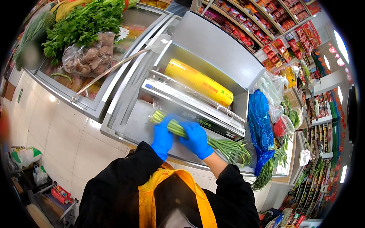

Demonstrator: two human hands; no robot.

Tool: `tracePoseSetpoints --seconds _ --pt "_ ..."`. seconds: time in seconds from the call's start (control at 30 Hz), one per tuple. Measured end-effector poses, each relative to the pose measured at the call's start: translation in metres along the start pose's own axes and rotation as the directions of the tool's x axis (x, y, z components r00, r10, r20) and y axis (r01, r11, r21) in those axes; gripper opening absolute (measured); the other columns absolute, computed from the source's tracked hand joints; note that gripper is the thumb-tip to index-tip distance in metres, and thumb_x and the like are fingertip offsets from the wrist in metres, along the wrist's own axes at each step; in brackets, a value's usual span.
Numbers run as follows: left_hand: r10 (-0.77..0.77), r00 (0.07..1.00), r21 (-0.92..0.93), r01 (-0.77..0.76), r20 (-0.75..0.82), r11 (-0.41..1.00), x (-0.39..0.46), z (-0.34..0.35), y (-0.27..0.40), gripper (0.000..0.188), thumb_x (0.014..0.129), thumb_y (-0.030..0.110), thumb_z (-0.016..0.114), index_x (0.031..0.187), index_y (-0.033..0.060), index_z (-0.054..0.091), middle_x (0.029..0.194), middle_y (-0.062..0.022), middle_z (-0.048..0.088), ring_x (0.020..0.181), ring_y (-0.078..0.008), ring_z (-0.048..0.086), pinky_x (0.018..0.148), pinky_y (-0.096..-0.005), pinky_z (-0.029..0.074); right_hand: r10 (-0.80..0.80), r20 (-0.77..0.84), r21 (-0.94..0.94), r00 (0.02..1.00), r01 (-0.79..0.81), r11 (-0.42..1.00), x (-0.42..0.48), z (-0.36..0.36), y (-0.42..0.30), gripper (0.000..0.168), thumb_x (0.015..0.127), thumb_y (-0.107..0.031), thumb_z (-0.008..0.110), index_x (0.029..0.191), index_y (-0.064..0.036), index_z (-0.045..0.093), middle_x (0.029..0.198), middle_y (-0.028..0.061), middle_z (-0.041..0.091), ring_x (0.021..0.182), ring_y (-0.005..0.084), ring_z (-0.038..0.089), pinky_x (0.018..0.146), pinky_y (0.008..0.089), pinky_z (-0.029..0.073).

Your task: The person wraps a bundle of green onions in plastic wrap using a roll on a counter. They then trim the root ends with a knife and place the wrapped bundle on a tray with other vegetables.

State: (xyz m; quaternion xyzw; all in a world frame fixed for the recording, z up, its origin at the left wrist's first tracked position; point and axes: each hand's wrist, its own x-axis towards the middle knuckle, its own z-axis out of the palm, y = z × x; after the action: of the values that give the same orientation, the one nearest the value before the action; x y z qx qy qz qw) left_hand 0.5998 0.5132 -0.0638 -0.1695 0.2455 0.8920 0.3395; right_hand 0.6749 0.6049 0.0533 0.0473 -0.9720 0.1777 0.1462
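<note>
Both hands wear blue gloves and grip a bundle of garlic scapes (225, 146) just in front of a film wrapping machine (194, 111). My left hand (163, 136) is around the pale, thicker end of the stems. My right hand (196, 139) closes over the middle of the bundle, and the thin curled green ends spread out to its right. Clear plastic film (156, 107) clings around the pale end at the left. Behind the machine's front bar lies a large yellow roll of cling film (199, 82), with a clear sheet drawn over the bar.
A long wooden stick (114, 68) slants across the left freezer chest's edge. That chest bears bagged mushrooms (91, 57) and leafy celery (82, 25). Right of the machine lie a blue plastic bag (260, 122) and more greens (265, 173). Shelves of packets (242, 17) stand beyond.
</note>
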Motion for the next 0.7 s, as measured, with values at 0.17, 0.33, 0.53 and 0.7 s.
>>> tracePoseSetpoints --seconds 0.17,0.33,0.53,0.7 --pt "0.039 0.974 -0.069 -0.024 0.224 0.997 -0.035 0.022 0.049 0.058 0.085 0.051 0.059 0.120 0.0066 0.047 0.104 -0.0114 0.055 0.095 -0.0267 0.058 0.087 -0.0425 0.049 0.218 0.631 0.564 0.745 -0.633 0.530 0.008 -0.011 0.012 0.042 0.077 -0.020 0.072 0.112 0.000 0.062 0.097 0.0121 0.065 0.086 0.0140 0.058 0.083 0.0281 0.046" --pt "0.016 0.989 -0.275 0.026 0.150 0.961 0.010 0.009 0.048 0.067 0.087 0.064 0.043 0.125 0.0078 0.044 0.106 -0.0100 0.054 0.095 -0.0262 0.057 0.089 -0.0420 0.046 0.287 0.484 0.295 0.827 -0.463 0.836 0.005 0.005 0.002 0.067 0.075 -0.025 0.072 0.130 0.003 0.045 0.113 0.0210 0.060 0.096 0.0264 0.062 0.087 0.0330 0.047" --pt "0.131 0.991 -0.379 -0.111 0.028 0.919 0.022 0.002 0.059 0.025 0.089 0.031 0.043 0.085 0.0113 0.058 0.082 -0.0016 0.057 0.076 -0.0158 0.055 0.073 -0.0308 0.046 0.455 0.175 -0.260 0.873 -0.405 0.877 0.012 0.055 -0.028 0.066 0.073 -0.028 0.071 0.130 -0.008 0.046 0.109 0.0225 0.060 0.095 0.0356 0.061 0.075 0.0412 0.051" --pt "0.345 0.927 -0.039 -0.344 0.147 0.938 0.011 0.010 0.073 0.020 0.092 0.023 0.043 0.083 0.0102 0.056 0.076 -0.0031 0.056 0.073 -0.0155 0.054 0.071 -0.0268 0.044 0.212 0.426 0.288 0.880 -0.354 0.890 0.017 0.022 -0.011 0.055 0.079 -0.020 0.069 0.127 -0.006 0.048 0.109 0.0154 0.063 0.087 0.0248 0.063 0.072 0.0324 0.053"
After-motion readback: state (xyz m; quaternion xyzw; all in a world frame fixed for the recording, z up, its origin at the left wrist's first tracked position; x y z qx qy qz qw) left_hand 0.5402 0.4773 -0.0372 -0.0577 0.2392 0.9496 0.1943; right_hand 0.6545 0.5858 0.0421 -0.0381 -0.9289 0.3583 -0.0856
